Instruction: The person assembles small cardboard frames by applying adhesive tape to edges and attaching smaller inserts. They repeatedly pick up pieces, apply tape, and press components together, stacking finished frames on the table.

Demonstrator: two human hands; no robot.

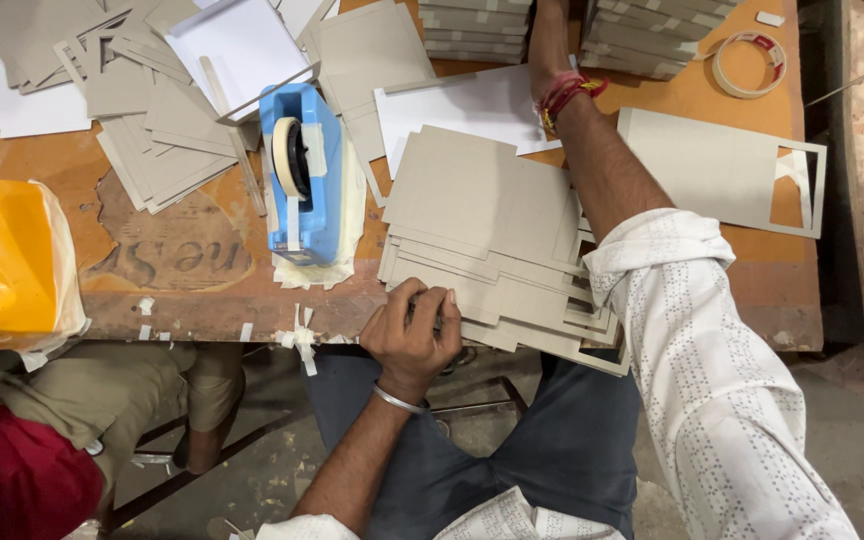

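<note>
I see my left hand [412, 335] curled over the near edge of a fanned stack of grey cardboard sheets [487, 235], fingers closed on the lowest sheets where they overhang the edge of the orange table [752, 290]; my right arm reaches far across the stack toward the piles of board [477, 25] at the back, and the right hand itself passes out of the top of the picture, so I cannot tell how its fingers stand; a white sheet [462, 105] lies under the stack's far side; just left of the stack stands a blue tape dispenser [302, 175]; a tape roll [749, 63] lies far right; a cut-out cardboard panel [712, 165] rests beside my right forearm
</note>
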